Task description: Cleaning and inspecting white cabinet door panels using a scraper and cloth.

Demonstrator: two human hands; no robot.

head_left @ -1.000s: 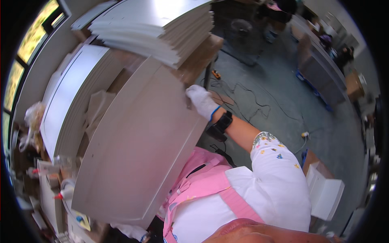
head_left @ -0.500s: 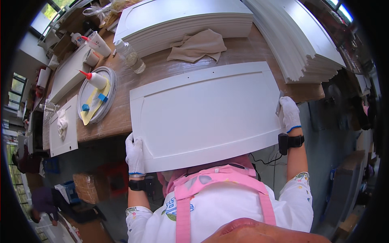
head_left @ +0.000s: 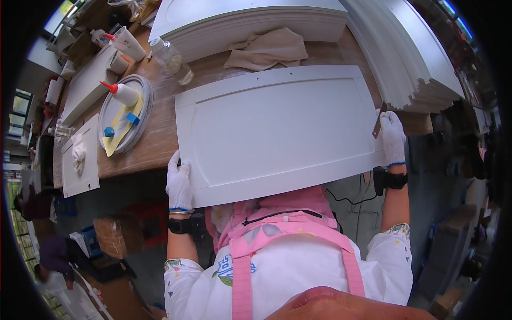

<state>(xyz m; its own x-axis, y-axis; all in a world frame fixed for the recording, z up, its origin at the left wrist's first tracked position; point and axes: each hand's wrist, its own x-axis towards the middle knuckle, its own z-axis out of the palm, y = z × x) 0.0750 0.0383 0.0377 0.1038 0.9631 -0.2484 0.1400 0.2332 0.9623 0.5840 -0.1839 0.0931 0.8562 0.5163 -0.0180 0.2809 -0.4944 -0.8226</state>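
Observation:
A white cabinet door panel (head_left: 282, 128) with a recessed middle lies partly on the table, its near edge over my lap. My gloved left hand (head_left: 178, 184) grips its lower left edge, thumb on top and fingers partly hidden. At the right edge, my gloved right hand (head_left: 392, 136) is closed on the panel and also holds a thin flat metal blade (head_left: 378, 120) with small holes, like a scraper. A crumpled beige cloth (head_left: 266, 49) lies beyond the panel's far edge.
Stacks of white panels (head_left: 250, 34) stand at the back and the right (head_left: 410, 58). On the left, a round lid (head_left: 143, 128) carries a red-tipped glue bottle (head_left: 126, 95) and blue blocks (head_left: 133, 118). A clear bottle (head_left: 172, 63) stands behind. A co-worker (head_left: 58, 256) is at lower left.
Both hands and the panel have shifted slightly away from me and to the right. The metal blade in my right hand has moved along with them and tilted.

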